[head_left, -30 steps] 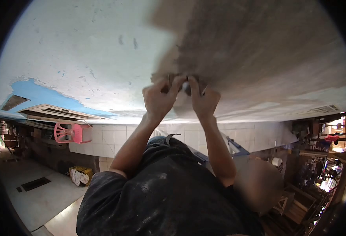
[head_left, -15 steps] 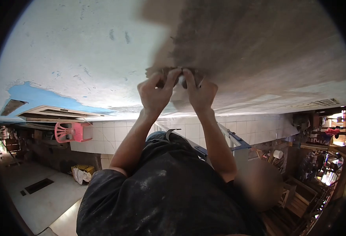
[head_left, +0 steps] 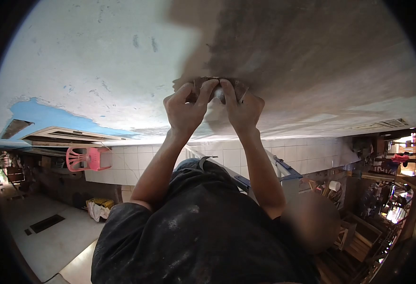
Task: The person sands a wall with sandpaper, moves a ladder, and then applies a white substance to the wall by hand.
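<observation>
Both hands press a wide flat scraper (head_left: 220, 96) against the patchy wall (head_left: 146, 57); much of it is hidden by my fingers. My left hand (head_left: 185, 108) grips its left side, thumb stretched up toward the middle. On the other side my right hand (head_left: 243, 109) is closed round it in a mirrored grip, the two thumbs close together. A whitish, rounded part shows between the thumbs. The scraper's far edge lies on the wall just beyond the thumb tips. Shadow darkens the wall to the right of my hands.
A ladder (head_left: 283, 170) with blue fittings stands beneath my arms. Blue paint (head_left: 52, 113) shows on the left of the wall near a framed opening (head_left: 66, 135). Below are a pink plastic chair (head_left: 89, 158), a yellow crate (head_left: 101, 204), and wooden clutter (head_left: 364, 232) on the right.
Both hands have shifted slightly with the scraper, its far edge now showing a little farther up the wall. The grip looks the same.
</observation>
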`<move>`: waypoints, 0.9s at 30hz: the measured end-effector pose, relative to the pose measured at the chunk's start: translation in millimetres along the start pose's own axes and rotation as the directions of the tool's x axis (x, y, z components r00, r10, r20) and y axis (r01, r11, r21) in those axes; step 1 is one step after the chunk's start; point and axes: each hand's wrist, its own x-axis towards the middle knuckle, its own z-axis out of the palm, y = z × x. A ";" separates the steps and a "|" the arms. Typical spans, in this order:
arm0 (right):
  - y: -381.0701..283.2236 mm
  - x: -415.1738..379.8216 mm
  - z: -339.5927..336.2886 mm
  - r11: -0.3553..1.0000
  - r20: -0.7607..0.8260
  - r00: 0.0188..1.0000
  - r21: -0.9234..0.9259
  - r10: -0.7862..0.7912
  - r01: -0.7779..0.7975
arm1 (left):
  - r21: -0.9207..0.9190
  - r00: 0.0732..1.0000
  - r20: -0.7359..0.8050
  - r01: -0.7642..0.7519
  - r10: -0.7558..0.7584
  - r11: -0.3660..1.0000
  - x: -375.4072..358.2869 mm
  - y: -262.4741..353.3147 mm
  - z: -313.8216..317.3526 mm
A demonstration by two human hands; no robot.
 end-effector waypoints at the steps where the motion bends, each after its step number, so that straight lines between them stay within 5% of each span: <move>1: -0.9 4.1 1.1 0.999 -0.003 1.000 0.044 0.005 -0.005 | 0.025 1.000 0.005 -0.010 0.009 1.000 -0.3 -5.0 0.6; 7: 66.7 -23.2 30.2 0.991 -0.051 0.990 -0.046 -0.131 0.128 | 0.162 0.997 0.051 0.050 -0.058 0.986 -33.6 -54.5 9.7; 12: 23.4 -7.8 8.2 0.996 -0.048 0.998 -0.079 -0.046 0.042 | 0.166 1.000 0.012 -0.015 0.013 0.986 -13.6 -17.8 6.2; 15: 20.9 -6.1 5.8 0.999 -0.006 1.000 -0.033 0.010 -0.010 | 0.039 0.994 0.048 0.096 -0.097 0.995 -11.0 -18.4 6.4; 20: 89.9 -33.8 32.9 1.000 -0.003 1.000 -0.022 0.019 -0.019 | 0.107 0.981 0.081 0.167 -0.176 0.980 -41.9 -67.3 17.8; 23: 70.1 -30.1 22.7 0.992 0.024 0.996 -0.093 0.082 -0.079 | 0.261 0.975 0.126 0.145 -0.182 0.954 -36.5 -49.7 10.2; 27: 27.4 -11.8 7.8 1.000 -0.027 1.000 0.004 0.004 -0.004 | 0.067 0.997 0.006 0.071 -0.071 0.995 -21.9 -27.5 15.5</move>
